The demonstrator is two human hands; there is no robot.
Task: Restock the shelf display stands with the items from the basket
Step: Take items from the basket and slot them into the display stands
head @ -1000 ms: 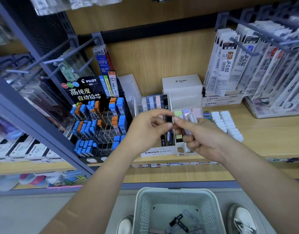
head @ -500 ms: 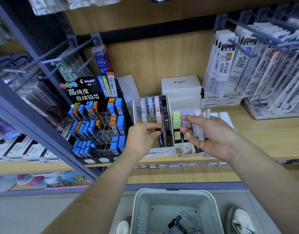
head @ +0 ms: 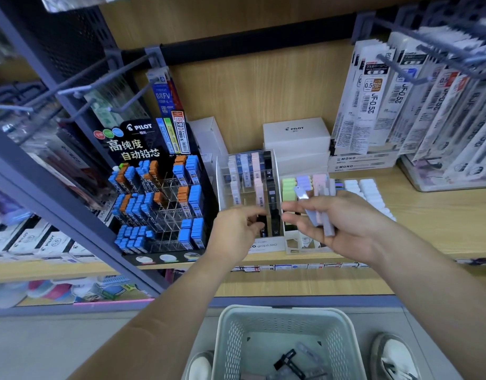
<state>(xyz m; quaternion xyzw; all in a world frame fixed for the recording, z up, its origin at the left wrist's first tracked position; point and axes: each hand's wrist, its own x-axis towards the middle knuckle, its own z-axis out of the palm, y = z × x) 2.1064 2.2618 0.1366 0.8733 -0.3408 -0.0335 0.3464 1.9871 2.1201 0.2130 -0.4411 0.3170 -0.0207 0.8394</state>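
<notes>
Basket [head: 283, 311]: nearest, at floor level; a few lead cases [head: 291, 363] lay in the bottom.
L hand [head: 236, 231]: pinched black case [head: 262, 224] at front of clear stand, R-most column.
R hand [head: 343, 226]: apart from L, near it; gripped bunch of pastel cases [head: 322, 212] w/ thumb & fingers.
Clear stand [head: 246, 187]: on shelf [head: 428, 215], part-filled.
Pilot stand [head: 159, 193]: just left, blue/orange cases.
</notes>
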